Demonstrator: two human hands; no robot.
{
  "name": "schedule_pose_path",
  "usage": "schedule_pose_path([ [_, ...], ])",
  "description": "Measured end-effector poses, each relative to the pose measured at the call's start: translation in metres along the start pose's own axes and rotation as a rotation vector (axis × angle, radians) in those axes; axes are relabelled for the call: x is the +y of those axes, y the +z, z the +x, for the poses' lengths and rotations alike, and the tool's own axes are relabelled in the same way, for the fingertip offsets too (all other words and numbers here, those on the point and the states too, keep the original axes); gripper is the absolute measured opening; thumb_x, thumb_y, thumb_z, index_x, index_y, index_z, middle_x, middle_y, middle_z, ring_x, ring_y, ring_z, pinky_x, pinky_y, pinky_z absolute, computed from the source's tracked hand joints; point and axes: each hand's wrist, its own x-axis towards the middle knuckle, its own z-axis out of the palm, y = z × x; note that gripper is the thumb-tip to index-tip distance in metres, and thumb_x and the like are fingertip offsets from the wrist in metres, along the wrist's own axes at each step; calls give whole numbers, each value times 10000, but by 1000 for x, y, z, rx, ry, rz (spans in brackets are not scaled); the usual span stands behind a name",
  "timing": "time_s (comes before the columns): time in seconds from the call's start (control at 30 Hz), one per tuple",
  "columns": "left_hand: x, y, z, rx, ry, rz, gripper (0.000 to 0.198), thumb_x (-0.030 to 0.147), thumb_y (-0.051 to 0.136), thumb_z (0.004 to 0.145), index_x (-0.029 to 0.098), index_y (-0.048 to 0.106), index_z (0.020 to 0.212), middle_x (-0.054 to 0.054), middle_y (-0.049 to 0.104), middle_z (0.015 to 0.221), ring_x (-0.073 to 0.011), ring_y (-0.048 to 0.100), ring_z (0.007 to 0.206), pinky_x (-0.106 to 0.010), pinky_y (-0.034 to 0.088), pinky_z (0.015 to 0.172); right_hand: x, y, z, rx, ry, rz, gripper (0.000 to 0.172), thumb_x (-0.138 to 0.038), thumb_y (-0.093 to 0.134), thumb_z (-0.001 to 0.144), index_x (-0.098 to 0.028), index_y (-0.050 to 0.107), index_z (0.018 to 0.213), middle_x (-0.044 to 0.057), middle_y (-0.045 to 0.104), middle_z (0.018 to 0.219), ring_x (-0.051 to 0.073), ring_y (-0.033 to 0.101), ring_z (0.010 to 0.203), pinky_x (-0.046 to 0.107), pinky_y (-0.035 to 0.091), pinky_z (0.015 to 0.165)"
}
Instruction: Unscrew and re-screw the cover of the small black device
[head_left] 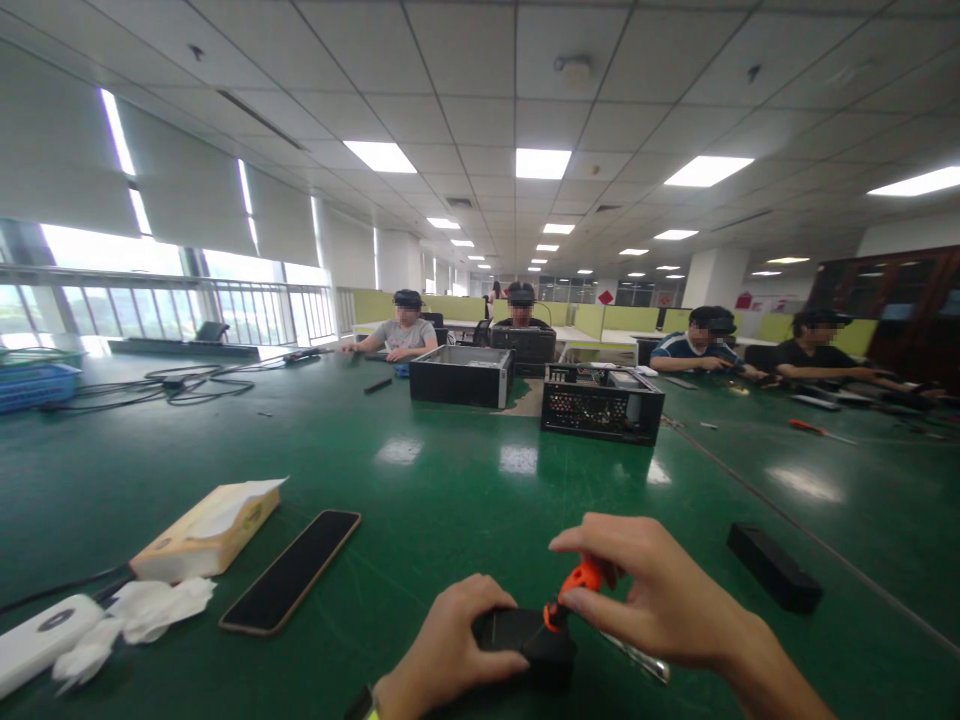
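Note:
Low in the head view, my left hand [442,650] is closed over a small black box [529,640] and holds it down on the green table [450,470]. My right hand [660,595] is wrapped round an orange-handled screwdriver [574,590]. The tool tilts down to the left, with its tip on the top of the box. A thin metal piece [637,658] lies on the table just below my right hand.
A dark phone [292,582], a tissue box [210,530], crumpled tissues [142,615] and a white device [41,640] lie at the left. A black block [772,565] sits to the right. Open computer cases [600,402] stand mid-table. Several people work on the far side.

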Motion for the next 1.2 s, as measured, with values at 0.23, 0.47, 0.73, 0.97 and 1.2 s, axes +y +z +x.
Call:
schedule_pose_path([
  [0.23,-1,1,0,-1,8,10,434,486,842,666,195,724,965,-43,688,892,-228,621,826,-279,430,725,2,3,0,27,-16,-7,273,-237,605,873,-209,663,1139,34,689,920,173,626,814,284,444,713],
  [0.47,0,1,0,4,-2,23,452,516,829,664,195,720,961,-43,687,894,-225,620,823,-274,436,719,1,4,1,23,-11,-16,255,-319,666,852,-198,690,1076,21,703,828,165,624,723,286,435,683],
  [0.73,0,1,-1,2,1,14,445,477,852,656,195,722,973,-43,690,905,-229,624,833,-279,433,734,2,8,1,31,-35,-3,254,-291,662,845,-197,686,1079,17,697,814,155,609,693,277,424,655],
  [0.97,1,0,1,-3,-4,23,425,478,843,662,202,723,962,-42,692,901,-226,622,828,-274,432,726,0,5,2,33,-86,38,289,-236,639,850,-195,661,1135,31,682,888,162,611,785,269,425,681],
  [1.2,0,0,0,-3,6,20,428,490,834,670,200,720,965,-37,688,898,-222,618,828,-271,424,720,2,7,2,27,-34,-10,218,-312,683,842,-185,708,1018,3,675,744,140,582,642,265,398,629],
])
